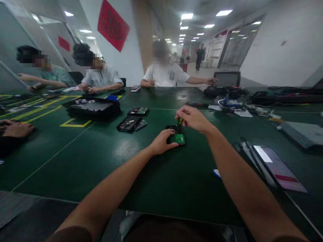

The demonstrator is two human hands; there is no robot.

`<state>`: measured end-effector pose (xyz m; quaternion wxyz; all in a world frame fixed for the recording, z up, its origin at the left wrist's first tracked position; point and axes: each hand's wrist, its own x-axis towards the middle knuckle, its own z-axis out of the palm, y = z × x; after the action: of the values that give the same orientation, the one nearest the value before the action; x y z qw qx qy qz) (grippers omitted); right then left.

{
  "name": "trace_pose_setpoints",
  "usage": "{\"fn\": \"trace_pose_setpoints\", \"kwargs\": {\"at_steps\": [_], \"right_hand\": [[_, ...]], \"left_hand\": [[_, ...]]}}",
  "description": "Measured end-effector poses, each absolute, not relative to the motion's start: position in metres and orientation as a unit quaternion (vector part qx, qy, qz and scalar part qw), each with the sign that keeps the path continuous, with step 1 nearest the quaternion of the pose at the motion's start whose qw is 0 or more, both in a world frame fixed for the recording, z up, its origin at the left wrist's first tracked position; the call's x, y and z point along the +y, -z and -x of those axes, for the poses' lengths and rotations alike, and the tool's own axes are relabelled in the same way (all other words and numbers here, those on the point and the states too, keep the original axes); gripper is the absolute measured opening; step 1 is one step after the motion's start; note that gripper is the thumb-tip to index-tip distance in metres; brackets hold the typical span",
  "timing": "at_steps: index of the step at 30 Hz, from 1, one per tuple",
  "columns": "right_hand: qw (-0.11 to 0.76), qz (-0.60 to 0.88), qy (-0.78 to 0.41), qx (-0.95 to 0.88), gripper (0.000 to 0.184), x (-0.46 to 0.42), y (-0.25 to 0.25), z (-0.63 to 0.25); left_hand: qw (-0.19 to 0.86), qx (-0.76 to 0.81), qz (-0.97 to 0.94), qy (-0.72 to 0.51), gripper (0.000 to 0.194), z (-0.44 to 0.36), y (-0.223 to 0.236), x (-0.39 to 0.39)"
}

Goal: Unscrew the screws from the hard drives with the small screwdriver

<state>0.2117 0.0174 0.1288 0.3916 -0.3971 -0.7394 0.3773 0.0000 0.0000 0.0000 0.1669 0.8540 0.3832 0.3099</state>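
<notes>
A hard drive (178, 138) with a green circuit board lies on the green table in front of me. My left hand (163, 142) grips its left side, thumb along the near edge and fingers over the far part. Above the drive, my right hand (193, 118) is closed round the yellow and black handle of a screwdriver (179, 121). The screwdriver points down, its tip at the drive; whether it sits in a screw is too small to tell. Left of the drive lie several other drive parts (129, 123), dark casings and boards.
A black tray (93, 107) with small parts stands at the left. Cables (230, 103) and another tool (196, 104) lie at the far right. A phone-like slab (279, 168) and a grey box (302, 134) are at my right. Several people sit around the table (83, 161).
</notes>
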Motion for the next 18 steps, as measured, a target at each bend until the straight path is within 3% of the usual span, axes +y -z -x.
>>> {"fn": "trace_pose_setpoints", "kwargs": {"at_steps": [4, 10, 18], "right_hand": [[0.394, 0.374, -0.398, -0.739, 0.022, 0.0163, -0.1288, -0.2108], [0.391, 0.417, -0.328, -0.752, 0.020, 0.0185, -0.1288, -0.2153], [0.438, 0.411, -0.345, -0.721, 0.034, 0.0229, -0.1234, -0.2139]], "left_hand": [[0.168, 0.383, -0.855, -0.307, 0.066, 0.0002, -0.0027, -0.0011], [0.172, 0.385, -0.854, -0.304, 0.065, -0.0002, -0.0083, -0.0051], [0.175, 0.386, -0.853, -0.303, 0.066, 0.0002, -0.0074, -0.0039]]}}
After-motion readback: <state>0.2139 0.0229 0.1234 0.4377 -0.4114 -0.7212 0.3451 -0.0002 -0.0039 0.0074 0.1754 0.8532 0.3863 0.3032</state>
